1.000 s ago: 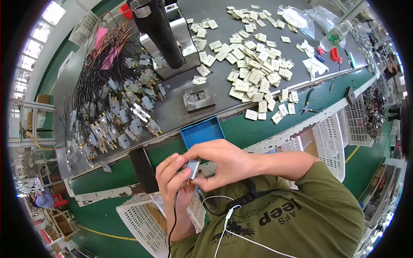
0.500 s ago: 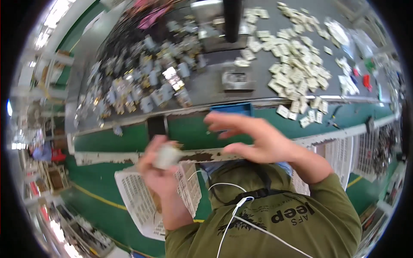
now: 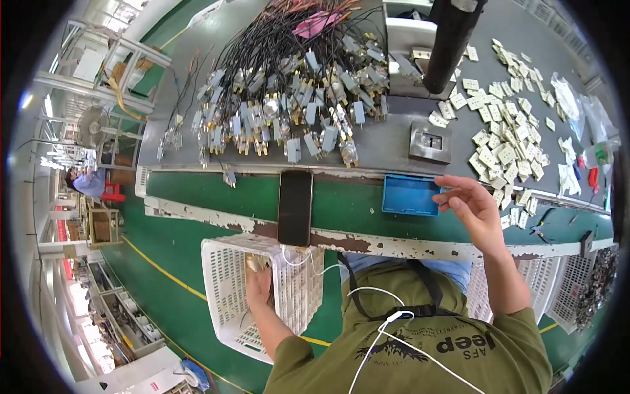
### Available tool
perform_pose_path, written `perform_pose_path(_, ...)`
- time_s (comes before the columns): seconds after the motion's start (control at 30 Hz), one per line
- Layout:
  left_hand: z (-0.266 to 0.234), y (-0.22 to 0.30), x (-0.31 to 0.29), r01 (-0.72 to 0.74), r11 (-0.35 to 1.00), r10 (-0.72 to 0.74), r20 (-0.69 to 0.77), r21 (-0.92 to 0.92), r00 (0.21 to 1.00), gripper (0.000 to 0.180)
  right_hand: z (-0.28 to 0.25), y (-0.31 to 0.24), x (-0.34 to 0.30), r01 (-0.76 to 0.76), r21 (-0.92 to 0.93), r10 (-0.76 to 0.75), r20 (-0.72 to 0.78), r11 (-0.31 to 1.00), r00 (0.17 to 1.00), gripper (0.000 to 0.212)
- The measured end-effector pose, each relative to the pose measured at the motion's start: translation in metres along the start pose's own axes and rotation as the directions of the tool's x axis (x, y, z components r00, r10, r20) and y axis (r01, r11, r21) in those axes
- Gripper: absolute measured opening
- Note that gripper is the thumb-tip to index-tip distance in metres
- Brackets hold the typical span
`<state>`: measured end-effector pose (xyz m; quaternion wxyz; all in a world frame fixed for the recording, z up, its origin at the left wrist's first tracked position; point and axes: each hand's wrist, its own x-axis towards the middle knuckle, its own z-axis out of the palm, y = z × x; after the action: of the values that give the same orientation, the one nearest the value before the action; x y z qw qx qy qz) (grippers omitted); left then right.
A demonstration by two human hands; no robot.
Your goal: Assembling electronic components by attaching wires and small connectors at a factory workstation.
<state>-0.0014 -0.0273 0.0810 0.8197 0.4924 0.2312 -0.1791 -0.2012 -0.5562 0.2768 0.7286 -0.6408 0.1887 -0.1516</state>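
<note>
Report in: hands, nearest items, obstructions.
Left hand inside white basket, hold unclear. Right hand at right end of blue tray, hold unclear. Phone between the hands on bench edge, nothing plainly blocking either.

Factory workshop | piled wired plugs (image 3: 310,113) | bench machine (image 3: 453,43) | yellow-lined floor (image 3: 164,236)

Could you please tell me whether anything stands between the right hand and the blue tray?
Nothing visible does: the right hand is at the right edge of the blue tray, its fingertips overlapping that edge in view. Whether they touch it, I cannot tell.
</note>
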Motion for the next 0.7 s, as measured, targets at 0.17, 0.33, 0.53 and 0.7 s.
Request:
perform_pose_path(0.17, 0.104, 0.062, 0.002, -0.387, 0.249, 0.707, 0.106, 0.888, 0.699, 0.039, 0.003, 0.003, -0.004, 0.045, 0.011, -0.045, -0.027, 0.999, 0.999, 0.032)
perform_pose_path(0.33, 0.313, 0.049, -0.019, -0.616, 0.555, 0.277, 0.574, 0.559, 0.770, 0.042, 0.015, 0.001, 0.002, 0.093, 0.006, -0.093, 0.001, 0.996, 0.996, 0.032)
perform_pose_path(0.53, 0.344, 0.026, -0.002, -0.259, 0.876, 0.020, 0.504, 0.407, 0.863, 0.040, 0.004, -0.004, -0.008, 0.123, -0.013, -0.123, -0.003, 0.992, 0.992, 0.030)
perform_pose_path(0.7, 0.348, 0.029, -0.030, 0.163, 0.986, -0.155, 0.609, 0.043, 0.778, 0.045, -0.017, 0.002, -0.016, 0.064, -0.001, -0.064, -0.063, 0.998, 0.996, 0.029)
